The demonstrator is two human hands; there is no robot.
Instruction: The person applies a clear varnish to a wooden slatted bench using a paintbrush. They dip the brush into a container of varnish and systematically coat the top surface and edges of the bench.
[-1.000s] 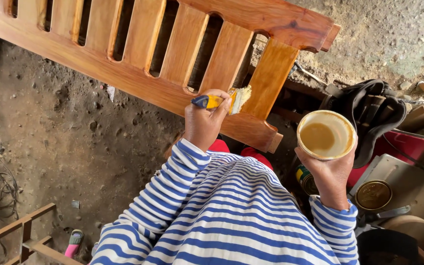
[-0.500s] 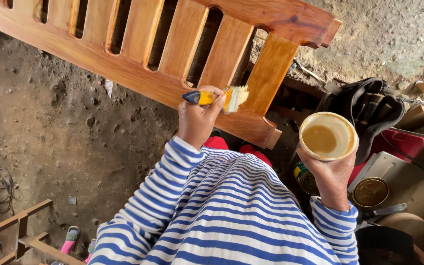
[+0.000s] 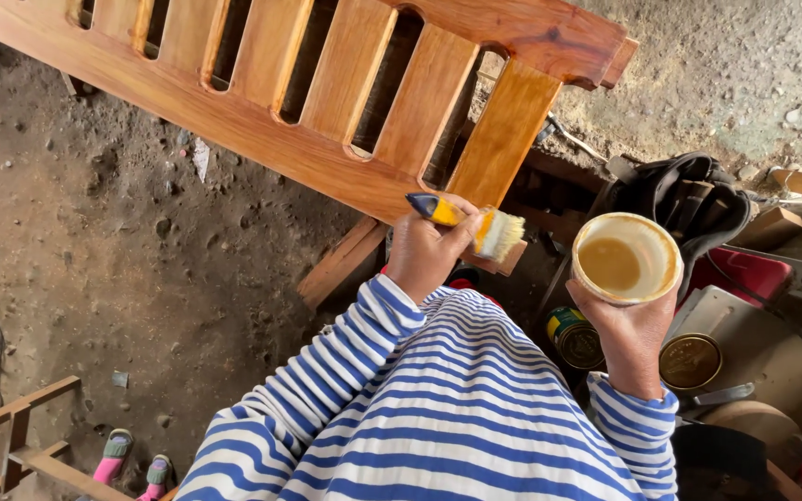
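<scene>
Paintbrush (image 3: 475, 225) gripped by left hand (image 3: 427, 249), right hand (image 3: 628, 325) clasping varnish cup (image 3: 627, 259), slatted headboard (image 3: 345, 102) beside.

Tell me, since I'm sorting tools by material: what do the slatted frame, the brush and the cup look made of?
The slatted frame looks like wood, glossy amber with visible grain. The brush in the left hand has pale bristles and a yellow and blue handle, probably plastic. The cup in the right hand is coated; its material is unclear.

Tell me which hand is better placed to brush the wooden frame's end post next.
Left, probably: the left hand holds the brush, its bristles close to the wooden frame, while the right hand is taken up holding the cup of brown liquid.
</scene>
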